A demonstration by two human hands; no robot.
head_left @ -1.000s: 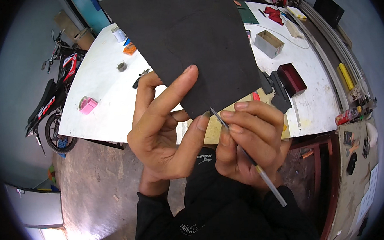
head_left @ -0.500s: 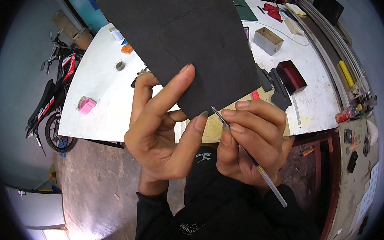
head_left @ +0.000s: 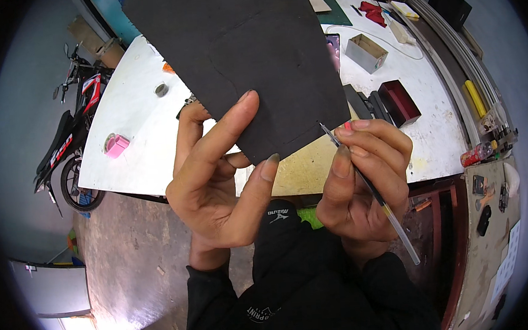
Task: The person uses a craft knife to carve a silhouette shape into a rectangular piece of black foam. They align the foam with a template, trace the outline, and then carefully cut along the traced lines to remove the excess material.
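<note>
A large black sheet (head_left: 276, 73), with one ragged left edge and faint curved lines on its face, is raised above the table. My left hand (head_left: 216, 180) pinches its lower left corner, the thumb near the bottom edge and the index finger lying across the face. In my right hand (head_left: 367, 177) is a slim pen refill (head_left: 371, 185), clear at its back end and dark along the middle. Its fine tip touches or nearly touches the sheet near the lower right corner. A faint line runs close to that lower edge.
Below the sheet lies a yellowish board (head_left: 300, 169) on the white table (head_left: 140, 124). To the right stand a dark red open box (head_left: 400, 103) and a grey open box (head_left: 366, 53). A pink container (head_left: 116, 145) sits at left; a motorcycle (head_left: 80, 128) stands beyond.
My right hand has moved right and slightly up with the pen refill, along the sheet's lower edge. The sheet and my left hand have shifted slightly left.
</note>
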